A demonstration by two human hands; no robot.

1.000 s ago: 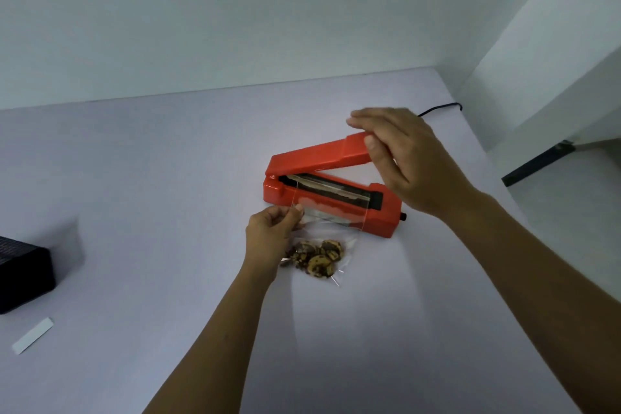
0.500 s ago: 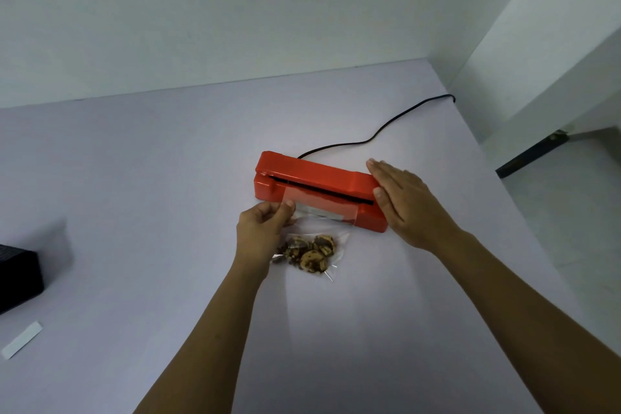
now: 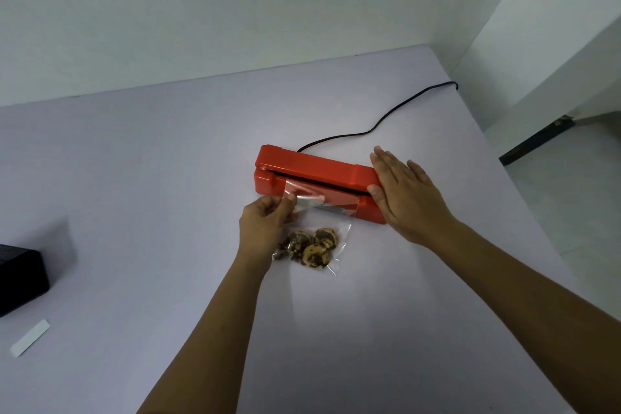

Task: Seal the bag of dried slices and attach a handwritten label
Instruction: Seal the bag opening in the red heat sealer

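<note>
strip: small white paper strip (image 3: 29, 337) lies flat at the near left of the pale table (image 3: 134, 178), untouched, well apart from the bag; no writing visible.
box: black box (image 3: 20, 279) at the left edge, idle.
bag: clear plastic bag (image 3: 331, 222) lies on the table, brown dried slices (image 3: 314, 247) bunched at its near end, mouth fed into the sealer slot.
grip: left hand (image 3: 265, 227) pinches the bag's left edge just short of the sealer. Judgement: hold the film taut and flat, no tugging while clamped.
press: right hand (image 3: 406, 198) flat, fingers straight, bearing down on the lid's right end.
sealer: red plastic heat sealer (image 3: 312, 166), lid down on the bag mouth. Judgement: pressing at one end may leave the left side weak, so press evenly and steadily.
cord: black power cord (image 3: 376, 124) trails off to the far right.
</note>
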